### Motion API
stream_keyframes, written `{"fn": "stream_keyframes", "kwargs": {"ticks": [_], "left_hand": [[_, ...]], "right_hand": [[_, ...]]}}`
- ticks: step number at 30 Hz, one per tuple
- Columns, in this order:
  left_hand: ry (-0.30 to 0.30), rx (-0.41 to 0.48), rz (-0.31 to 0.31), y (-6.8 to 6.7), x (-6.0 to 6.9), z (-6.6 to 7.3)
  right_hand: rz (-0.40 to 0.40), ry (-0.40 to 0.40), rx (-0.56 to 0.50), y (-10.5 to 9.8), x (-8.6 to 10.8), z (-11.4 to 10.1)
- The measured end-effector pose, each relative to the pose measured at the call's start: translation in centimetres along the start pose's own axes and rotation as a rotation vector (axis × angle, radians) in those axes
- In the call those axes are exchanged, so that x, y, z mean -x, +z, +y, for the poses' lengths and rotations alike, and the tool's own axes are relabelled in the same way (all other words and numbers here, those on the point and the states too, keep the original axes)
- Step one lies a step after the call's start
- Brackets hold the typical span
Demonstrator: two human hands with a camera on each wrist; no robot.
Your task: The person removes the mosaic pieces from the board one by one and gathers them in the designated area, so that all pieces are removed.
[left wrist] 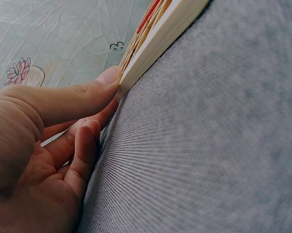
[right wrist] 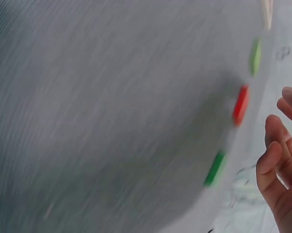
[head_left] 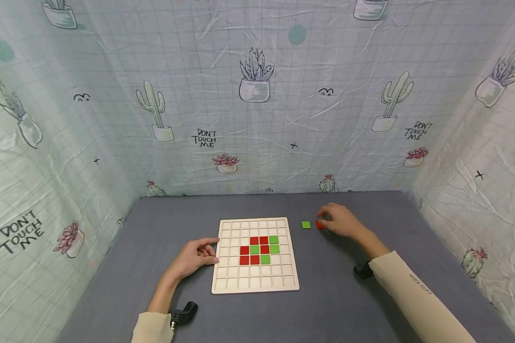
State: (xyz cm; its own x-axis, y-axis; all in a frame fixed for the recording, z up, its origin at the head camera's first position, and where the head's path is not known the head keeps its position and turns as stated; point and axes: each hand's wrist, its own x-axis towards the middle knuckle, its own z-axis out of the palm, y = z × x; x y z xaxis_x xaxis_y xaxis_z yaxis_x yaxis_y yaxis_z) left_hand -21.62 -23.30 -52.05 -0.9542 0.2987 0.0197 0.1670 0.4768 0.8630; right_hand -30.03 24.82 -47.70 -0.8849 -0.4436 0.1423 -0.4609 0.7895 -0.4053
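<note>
Two bare hands in view. Left hand (head_left: 193, 257): thumb and index finger extended, tips spread apart and touching the left edge of the wooden grid board (head_left: 287, 269); remaining fingers bent loosely inward. Right hand (head_left: 341, 221): poised over the tabletop (head_left: 317, 295) right of the board, fingers loosely bent, gripping nothing; right wrist view shows it clear of the loose tiles. Red tile (head_left: 319, 225) lies by the thumb, partly covered in the head view. Light green tile (head_left: 306, 225) sits near it, on the board side. Dark green tile (right wrist: 215, 168) shows only in the right wrist view, which is blurred and crops the hand. Board carries six red, four green tiles. Left wrist view: board nearly edge-on, cut off; its cells unreadable.
</note>
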Motion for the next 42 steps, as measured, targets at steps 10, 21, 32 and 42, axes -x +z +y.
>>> {"fn": "stream_keyframes", "kwargs": {"ticks": [10, 21, 32, 42], "left_hand": [[-0.005, -0.029, 0.007, 0.1, -0.1, 0.0], [-0.018, 0.036, -0.014, -0.1, 0.0, 0.0], [-0.012, 0.05, -0.015, -0.2, 0.0, -0.1], [-0.017, 0.021, -0.007, 0.0, -0.3, -0.8]], "right_hand": [[-0.018, -0.09, -0.045, 1.8, -1.9, -4.9], [-0.065, -0.157, -0.048, 3.8, -3.5, -9.5], [-0.117, -0.205, -0.055, 6.1, -5.2, -12.8], [-0.18, -0.249, -0.092, 7.5, -5.6, -15.6]]}}
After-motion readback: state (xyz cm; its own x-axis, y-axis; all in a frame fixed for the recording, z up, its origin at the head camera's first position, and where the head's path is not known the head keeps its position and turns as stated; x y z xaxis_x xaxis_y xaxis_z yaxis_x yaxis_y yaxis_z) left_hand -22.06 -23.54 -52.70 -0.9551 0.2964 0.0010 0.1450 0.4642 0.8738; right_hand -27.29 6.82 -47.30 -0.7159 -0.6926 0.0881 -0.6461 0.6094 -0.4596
